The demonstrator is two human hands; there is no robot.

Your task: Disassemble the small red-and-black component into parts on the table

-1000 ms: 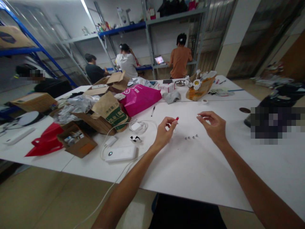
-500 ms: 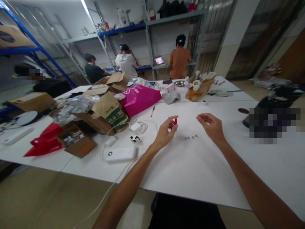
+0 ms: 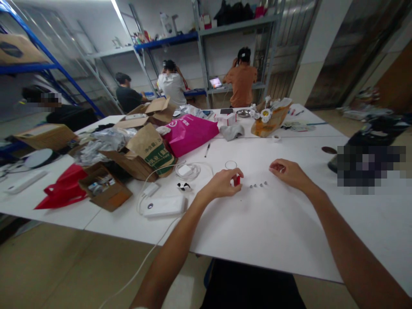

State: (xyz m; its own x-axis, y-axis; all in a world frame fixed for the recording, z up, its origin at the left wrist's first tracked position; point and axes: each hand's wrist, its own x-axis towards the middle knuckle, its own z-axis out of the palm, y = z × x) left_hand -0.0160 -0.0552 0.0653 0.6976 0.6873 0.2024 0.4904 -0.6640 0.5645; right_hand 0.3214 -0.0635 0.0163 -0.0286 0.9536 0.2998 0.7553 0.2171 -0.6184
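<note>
The left hand (image 3: 223,183) rests low on the white table (image 3: 273,231), its fingers curled around a small red piece (image 3: 237,180) that shows between thumb and fingertips and stands just at the table top. The right hand (image 3: 287,172) lies knuckles up on the same table with its fingers bent inward; something pale glints at the fingertips, but whether it grips anything cannot be told. Between the two hands, just right of the red piece, a short row of small grey parts (image 3: 258,185) lies on the table, apart from both hands. Just beyond the red piece, farther from the person, a thin clear ring (image 3: 231,165) lies flat. Left of the red piece sit a small black-and-white object (image 3: 183,186), a coiled white cable (image 3: 188,171) and, nearer the person, a white power bank (image 3: 164,206). Farther left of it are a brown paper bag (image 3: 149,150) with green print, an open cardboard box (image 3: 106,191) and a red bag (image 3: 61,191). Beyond the red piece lie a black pen (image 3: 207,149) and a pink bag (image 3: 189,132). Well beyond it, past the table's far edge, three people sit or stand at the metal shelves (image 3: 206,56) with their backs turned.
</note>
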